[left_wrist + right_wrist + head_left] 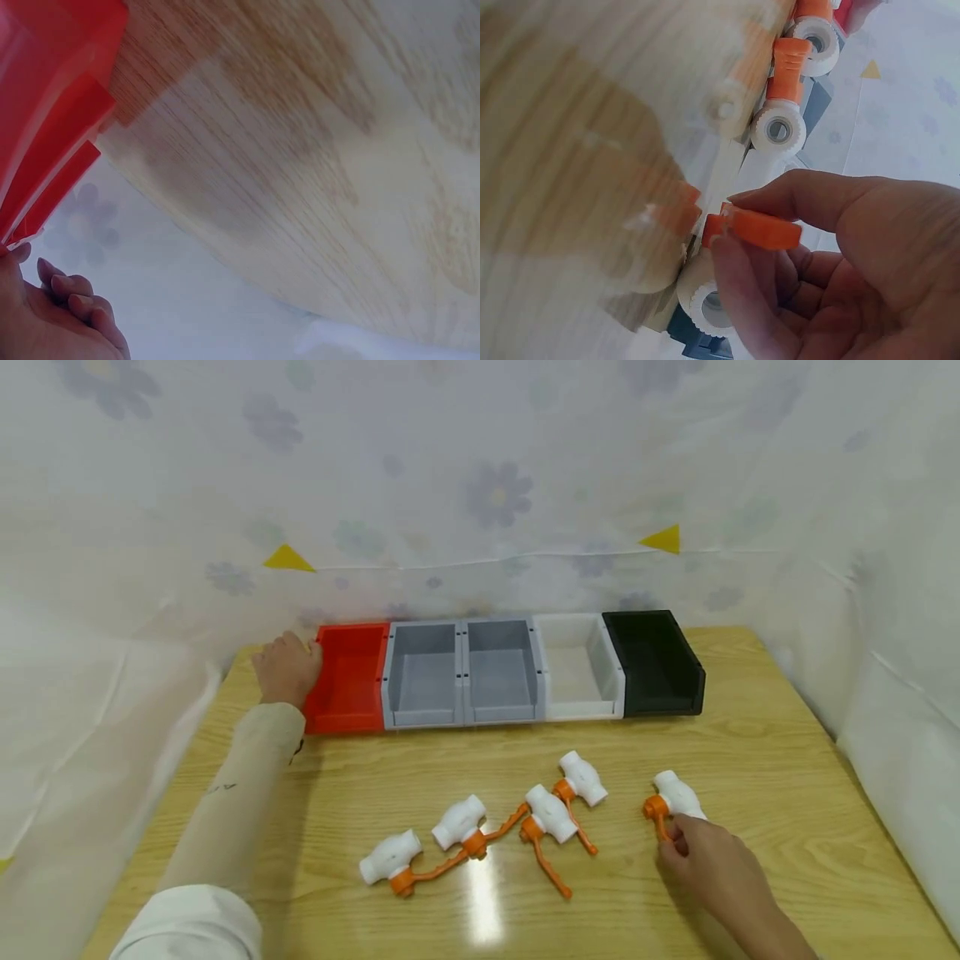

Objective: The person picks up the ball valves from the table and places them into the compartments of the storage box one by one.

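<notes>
My left hand (287,667) grips the rim of the red bin (348,681) at its left side. In the left wrist view its other fingers (75,292) curl below the bin's lip. Near the table's right side, my right hand (716,864) pinches the orange lever handle (761,229) of a white ball valve (678,795) between thumb and finger. The valve's white body shows beyond the fingertips. Several more white ball valves with orange handles, such as one valve (392,857) at the left and another valve (583,778) farther back, lie on the table.
Right of the red bin stand two grey bins (426,718), a white bin (581,708) and a black bin (652,664), side by side along the back of the wooden table (757,735). A pale flowered sheet (450,452) hangs behind and around the sides.
</notes>
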A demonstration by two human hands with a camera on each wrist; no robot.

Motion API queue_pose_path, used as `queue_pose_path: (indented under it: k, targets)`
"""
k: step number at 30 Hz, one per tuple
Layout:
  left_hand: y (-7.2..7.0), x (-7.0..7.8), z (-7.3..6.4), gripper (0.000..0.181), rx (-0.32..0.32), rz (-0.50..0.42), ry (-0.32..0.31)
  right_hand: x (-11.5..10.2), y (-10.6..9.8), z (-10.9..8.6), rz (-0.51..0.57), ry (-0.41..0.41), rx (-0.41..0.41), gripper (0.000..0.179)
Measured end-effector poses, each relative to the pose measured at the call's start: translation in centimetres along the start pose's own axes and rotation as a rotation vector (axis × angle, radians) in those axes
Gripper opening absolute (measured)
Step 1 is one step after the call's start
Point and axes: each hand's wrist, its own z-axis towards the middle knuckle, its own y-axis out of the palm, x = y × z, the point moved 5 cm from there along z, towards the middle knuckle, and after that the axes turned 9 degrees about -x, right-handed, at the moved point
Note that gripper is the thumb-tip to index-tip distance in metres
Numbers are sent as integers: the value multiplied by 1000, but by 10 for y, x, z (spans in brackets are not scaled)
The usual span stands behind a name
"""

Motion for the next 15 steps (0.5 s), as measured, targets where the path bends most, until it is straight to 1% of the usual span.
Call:
queue_pose_path:
  k: [2, 11, 15]
  targets:
    - [2, 1, 2, 45, -2, -1, 1, 0, -1, 0, -2, -17, 23, 24]
    - [7, 2, 7, 47, -28, -21, 7, 3, -5, 3, 6, -68, 73, 21]
    - [7, 2, 8, 48, -31, -27, 10, 1, -10, 4, -8, -107, 136, 20]
